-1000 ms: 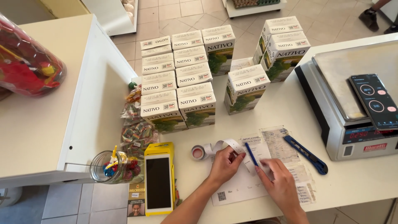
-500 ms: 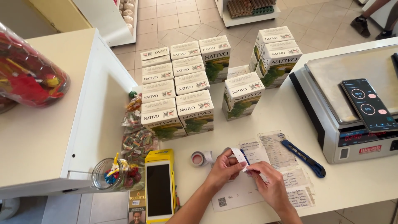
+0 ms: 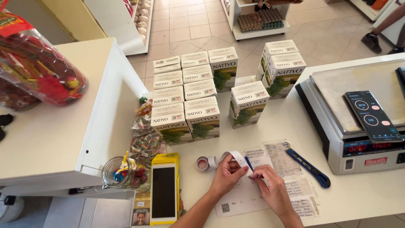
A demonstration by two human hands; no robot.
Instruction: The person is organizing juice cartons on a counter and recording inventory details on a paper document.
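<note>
**Hands working a label strip over papers**

Left hand (image 3: 225,175) pinches a curled white label strip (image 3: 236,157) leading from a small roll (image 3: 204,163); right hand (image 3: 270,183) grips a blue pen (image 3: 249,163) beside it, above receipts (image 3: 253,196) on the white surface (image 3: 358,194). Yellow card terminal (image 3: 163,189) lies left.

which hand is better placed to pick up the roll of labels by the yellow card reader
Left, probably. The left hand already pinches the white strip running from the roll, which lies just beside it. The right hand sits farther off, on the papers.
</note>
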